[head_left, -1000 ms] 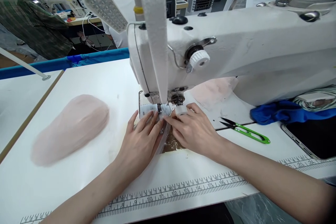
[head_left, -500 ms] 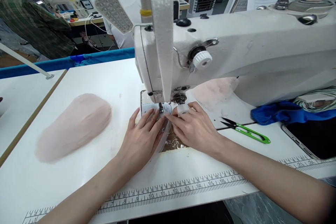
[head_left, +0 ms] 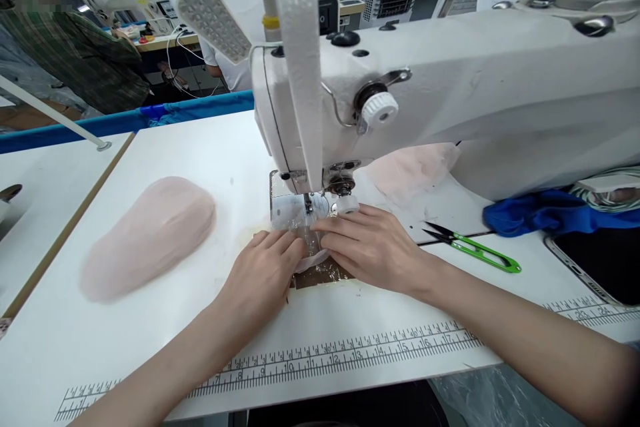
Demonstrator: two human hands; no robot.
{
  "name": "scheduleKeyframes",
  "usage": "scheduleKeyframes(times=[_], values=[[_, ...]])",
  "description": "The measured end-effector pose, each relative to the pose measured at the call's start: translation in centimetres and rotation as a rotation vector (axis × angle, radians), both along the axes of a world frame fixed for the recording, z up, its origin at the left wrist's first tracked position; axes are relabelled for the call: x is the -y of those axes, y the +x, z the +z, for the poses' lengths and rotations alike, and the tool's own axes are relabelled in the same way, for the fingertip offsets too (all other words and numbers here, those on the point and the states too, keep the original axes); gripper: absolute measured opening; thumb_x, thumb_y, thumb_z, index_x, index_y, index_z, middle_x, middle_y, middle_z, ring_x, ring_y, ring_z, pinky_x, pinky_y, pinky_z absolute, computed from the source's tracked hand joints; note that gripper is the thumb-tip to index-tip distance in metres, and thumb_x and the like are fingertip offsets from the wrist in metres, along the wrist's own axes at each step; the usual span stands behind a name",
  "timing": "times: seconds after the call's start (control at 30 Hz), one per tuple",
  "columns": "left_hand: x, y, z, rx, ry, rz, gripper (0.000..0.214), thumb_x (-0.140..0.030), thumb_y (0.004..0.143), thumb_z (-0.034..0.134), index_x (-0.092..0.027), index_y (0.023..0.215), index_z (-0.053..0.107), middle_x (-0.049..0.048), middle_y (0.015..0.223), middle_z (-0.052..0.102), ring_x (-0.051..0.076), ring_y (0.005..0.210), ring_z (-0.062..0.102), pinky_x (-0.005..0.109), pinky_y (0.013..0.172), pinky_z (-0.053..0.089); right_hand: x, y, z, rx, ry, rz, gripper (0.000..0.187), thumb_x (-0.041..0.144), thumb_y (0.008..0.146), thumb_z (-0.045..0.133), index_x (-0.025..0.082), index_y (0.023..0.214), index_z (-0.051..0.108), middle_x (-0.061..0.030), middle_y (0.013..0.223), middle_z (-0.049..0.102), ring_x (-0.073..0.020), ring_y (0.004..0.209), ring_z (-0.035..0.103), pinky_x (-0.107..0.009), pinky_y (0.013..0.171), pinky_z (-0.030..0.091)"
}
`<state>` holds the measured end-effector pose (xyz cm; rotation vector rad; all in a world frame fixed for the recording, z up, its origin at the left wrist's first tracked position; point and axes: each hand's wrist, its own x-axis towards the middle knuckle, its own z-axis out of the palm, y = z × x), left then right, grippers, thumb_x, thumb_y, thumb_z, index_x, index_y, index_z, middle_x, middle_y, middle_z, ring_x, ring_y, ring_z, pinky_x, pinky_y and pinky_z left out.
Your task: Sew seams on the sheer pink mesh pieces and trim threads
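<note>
Both my hands rest on the bed of a white sewing machine [head_left: 450, 87], just in front of its presser foot [head_left: 309, 203]. My left hand [head_left: 263, 273] has its fingers curled and pressed down on a thin translucent strip [head_left: 306, 235] that runs under the foot. My right hand [head_left: 373, 247] lies flat beside it, fingers stretched toward the needle and holding the same strip down; a white band sits on one fingertip. A wide white tape [head_left: 300, 67] hangs down in front of the machine head.
A pile of pale pink fabric pieces [head_left: 147, 233] lies at the left, more pink fabric [head_left: 410, 170] behind the machine arm. Green thread snips [head_left: 473, 250], a blue cloth [head_left: 545, 217] and a dark phone [head_left: 600, 260] lie at the right. Other people stand at the back.
My left hand has slid back toward me and its fingers have curled. My right hand has shifted slightly left over the strip. The camera view has shifted a little.
</note>
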<state>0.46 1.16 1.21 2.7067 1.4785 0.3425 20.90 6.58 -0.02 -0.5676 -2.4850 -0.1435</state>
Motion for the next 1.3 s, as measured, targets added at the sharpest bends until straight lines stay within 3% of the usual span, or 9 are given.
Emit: scheduleKeyframes(times=[0.17,0.3,0.43,0.57,0.73,0.93,1.07,1.17,1.3], values=[[-0.8,0.1,0.1,0.197,-0.109,0.076,0.027,0.001,0.081,0.033,-0.021,0.071,0.047,-0.0010,0.064,0.054,0.015,0.058,0.050,0.025,0.052,0.039,-0.2,0.2,-0.2,0.026,-0.070,-0.026,0.024,0.008,0.090,0.048,0.017,0.081,0.068,0.0010,0.076,0.072,-0.0117,0.064,0.060,-0.027,0.059,0.040],[-1.3,0.0,0.9,0.328,-0.193,0.094,0.029,-0.008,0.086,0.031,-0.019,0.094,0.058,0.0024,0.085,0.062,0.014,0.066,0.057,0.027,0.057,0.045,-0.3,0.3,-0.7,-0.133,-0.179,-0.054,0.022,0.013,0.093,0.049,0.019,0.087,0.070,0.0018,0.081,0.073,-0.0106,0.068,0.064,-0.024,0.057,0.042],[-2.1,-0.2,1.2,0.230,-0.194,0.072,0.031,-0.030,0.091,0.046,-0.022,0.115,0.064,0.0045,0.101,0.061,0.012,0.063,0.056,0.027,0.057,0.046,-0.5,0.2,-0.8,-0.301,-0.237,-0.141,0.018,0.018,0.094,0.053,0.021,0.091,0.071,0.0044,0.077,0.073,-0.0083,0.063,0.064,-0.021,0.054,0.042],[-2.7,-0.7,1.0,0.245,-0.199,0.053,0.023,-0.030,0.092,0.051,-0.024,0.101,0.072,0.0019,0.096,0.058,0.005,0.052,0.044,0.024,0.051,0.038,-0.6,0.0,-0.8,-0.293,-0.247,-0.188,0.017,0.019,0.092,0.057,0.021,0.087,0.073,0.0047,0.072,0.073,-0.0082,0.058,0.063,-0.021,0.051,0.039],[-3.4,-1.5,0.9,0.305,-0.250,-0.022,0.029,-0.029,0.096,0.046,-0.023,0.089,0.074,0.0022,0.091,0.057,0.006,0.055,0.047,0.023,0.052,0.038,-0.5,0.0,-0.9,-0.266,-0.274,-0.163,0.019,0.018,0.093,0.055,0.021,0.087,0.072,0.0063,0.072,0.073,-0.0083,0.059,0.064,-0.021,0.051,0.039],[-2.2,-1.3,0.2,0.148,0.058,-0.157,0.028,-0.030,0.095,0.049,-0.021,0.087,0.074,0.0040,0.088,0.060,0.009,0.055,0.049,0.025,0.048,0.037,0.2,0.2,-0.4,-0.113,-0.154,-0.090,0.020,0.014,0.089,0.056,0.019,0.077,0.071,0.0037,0.072,0.072,-0.0121,0.065,0.062,-0.027,0.054,0.041],[-0.6,-0.7,-0.3,-0.047,0.318,-0.208,0.021,-0.021,0.090,0.056,-0.018,0.105,0.071,0.0096,0.109,0.070,0.022,0.085,0.062,0.034,0.062,0.044,0.7,0.2,0.1,-0.006,0.018,-0.074,0.023,0.007,0.086,0.057,0.017,0.069,0.069,0.0003,0.085,0.074,-0.0179,0.086,0.063,-0.032,0.071,0.046],[0.2,-0.5,-0.4,-0.116,0.360,-0.194,0.027,-0.017,0.091,0.054,-0.017,0.115,0.066,0.0101,0.126,0.065,0.028,0.113,0.060,0.041,0.081,0.044,0.9,0.2,0.0,0.022,0.060,-0.046,0.023,0.005,0.087,0.055,0.016,0.074,0.070,-0.0004,0.087,0.075,-0.0171,0.095,0.064,-0.033,0.089,0.046],[0.4,-0.4,-0.5,-0.102,0.314,-0.188,0.027,-0.016,0.094,0.051,-0.017,0.118,0.065,0.0108,0.124,0.067,0.024,0.116,0.061,0.044,0.093,0.040,1.0,0.2,-0.2,0.042,0.055,-0.038,0.024,0.003,0.087,0.053,0.015,0.077,0.070,-0.0003,0.085,0.076,-0.0143,0.089,0.066,-0.033,0.097,0.044]])
